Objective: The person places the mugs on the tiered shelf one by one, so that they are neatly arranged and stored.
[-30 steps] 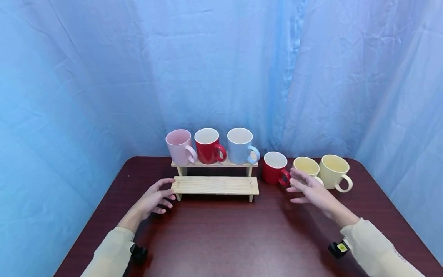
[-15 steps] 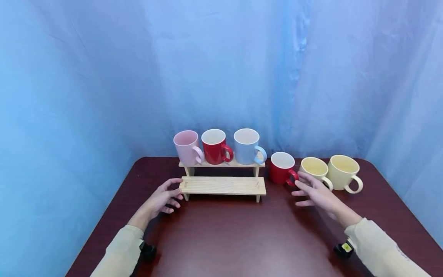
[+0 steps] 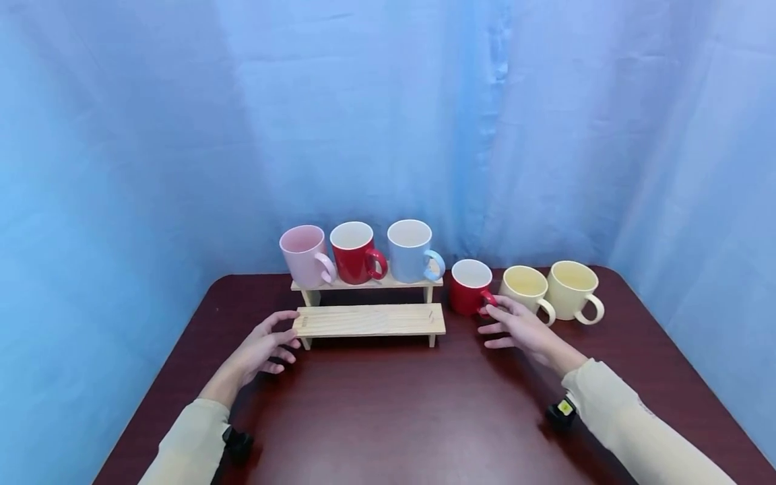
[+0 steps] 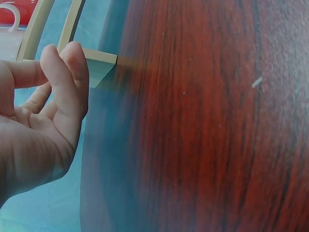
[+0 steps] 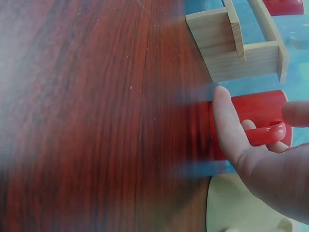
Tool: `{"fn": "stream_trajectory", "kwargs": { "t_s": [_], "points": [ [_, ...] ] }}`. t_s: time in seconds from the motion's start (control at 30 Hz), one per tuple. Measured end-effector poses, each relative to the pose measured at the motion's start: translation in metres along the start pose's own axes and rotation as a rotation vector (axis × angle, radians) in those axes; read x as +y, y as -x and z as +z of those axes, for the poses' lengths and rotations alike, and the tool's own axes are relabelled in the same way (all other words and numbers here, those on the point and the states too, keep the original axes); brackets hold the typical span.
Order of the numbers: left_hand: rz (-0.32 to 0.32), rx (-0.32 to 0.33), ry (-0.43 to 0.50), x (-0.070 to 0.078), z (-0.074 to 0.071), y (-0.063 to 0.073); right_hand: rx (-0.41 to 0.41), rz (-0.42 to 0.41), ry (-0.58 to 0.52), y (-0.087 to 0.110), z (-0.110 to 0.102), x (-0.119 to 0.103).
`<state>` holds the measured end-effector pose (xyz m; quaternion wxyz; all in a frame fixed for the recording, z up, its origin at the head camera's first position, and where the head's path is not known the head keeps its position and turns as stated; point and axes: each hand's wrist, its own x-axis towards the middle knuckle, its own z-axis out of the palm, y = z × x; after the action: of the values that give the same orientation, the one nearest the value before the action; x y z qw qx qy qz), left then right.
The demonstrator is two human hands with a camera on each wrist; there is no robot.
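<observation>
My left hand (image 3: 261, 347) lies at the left end of the wooden two-step rack (image 3: 370, 320), index finger and thumb touching the lower step, the other fingers loosely bent. In the left wrist view its fingers partly cover the rack's end (image 4: 101, 57). My right hand (image 3: 527, 330) has thumb and fingers on either side of the handle of a red mug (image 3: 465, 298), which stands upright on the table just right of the rack. In the right wrist view fingers pass behind that handle (image 5: 265, 135), and the lowest finger extends beside the mug.
On the upper step stand a pink mug (image 3: 305, 266), another red mug (image 3: 350, 263) and a light blue mug (image 3: 406, 259). Two yellow mugs, one nearer (image 3: 523, 302) and one farther right (image 3: 564, 296), stand beside my right hand. A blue curtain (image 3: 364, 121) hangs behind the dark table (image 3: 376, 411).
My right hand has moved left from in front of the nearer yellow mug onto the red mug's handle. My left hand stays at the rack. The head view has shifted slightly.
</observation>
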<state>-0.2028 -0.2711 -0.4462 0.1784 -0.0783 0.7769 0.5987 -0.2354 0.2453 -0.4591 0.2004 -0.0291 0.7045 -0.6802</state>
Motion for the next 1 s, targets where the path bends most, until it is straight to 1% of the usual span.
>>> {"fn": "stream_trajectory", "kwargs": {
  "t_s": [0.17, 0.2, 0.27, 0.37, 0.57, 0.73, 1.0],
  "points": [
    [0.054, -0.004, 0.020, 0.017, 0.003, -0.021, 0.030, -0.041, 0.004, -0.007, -0.011, -0.010],
    [0.062, -0.007, 0.016, 0.019, 0.003, -0.023, 0.031, -0.045, 0.007, -0.008, -0.013, -0.011],
    [0.054, -0.012, 0.008, 0.021, 0.004, -0.025, 0.027, -0.032, 0.015, -0.009, -0.014, -0.012],
    [0.029, -0.027, -0.004, 0.019, 0.004, -0.023, 0.014, -0.002, 0.026, -0.008, -0.012, -0.009],
    [0.039, -0.001, -0.004, 0.013, 0.003, -0.016, 0.010, -0.014, 0.031, -0.010, -0.007, -0.011],
    [0.014, 0.022, -0.015, 0.004, -0.001, -0.007, -0.014, 0.002, 0.012, -0.014, 0.002, -0.006],
    [0.001, 0.020, -0.012, 0.000, -0.001, -0.001, 0.003, -0.021, 0.002, -0.013, 0.008, 0.005]
  ]
}}
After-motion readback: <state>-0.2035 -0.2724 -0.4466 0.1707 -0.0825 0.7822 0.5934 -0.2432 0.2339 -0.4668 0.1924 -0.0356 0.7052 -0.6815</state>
